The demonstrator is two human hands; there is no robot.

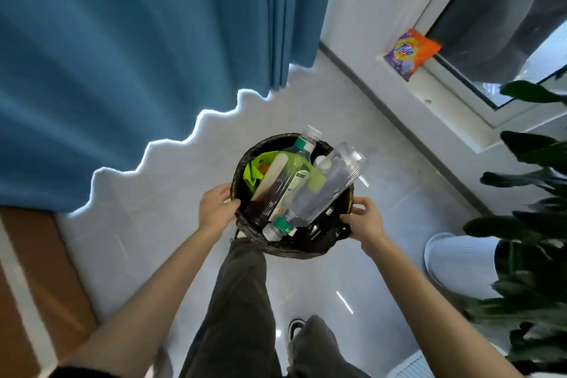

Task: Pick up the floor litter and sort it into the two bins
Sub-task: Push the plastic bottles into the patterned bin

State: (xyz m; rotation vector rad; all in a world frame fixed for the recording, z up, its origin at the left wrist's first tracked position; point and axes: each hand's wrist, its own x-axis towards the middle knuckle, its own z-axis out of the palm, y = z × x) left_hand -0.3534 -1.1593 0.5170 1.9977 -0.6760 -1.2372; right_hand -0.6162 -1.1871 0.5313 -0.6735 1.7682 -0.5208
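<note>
A round dark bin point(294, 250) lined with a black bag hangs in front of me above the pale floor. My left hand point(216, 209) grips its left rim. My right hand point(365, 219) grips the right rim and the bag's edge. Inside lie several clear plastic bottles, among them a large one point(328, 184) slanting over the right rim and one with a green label band point(280, 225) pointing toward me. A green wrapper point(254, 173) sits at the back left of the bin. Only this one bin is in view.
A blue curtain point(138, 64) hangs at the left and back. An orange and purple detergent pouch point(409, 52) lies on the window sill at the right. A potted plant point(530, 224) with a white pot point(457, 261) stands at the right. My legs and a shoe point(296, 327) are below.
</note>
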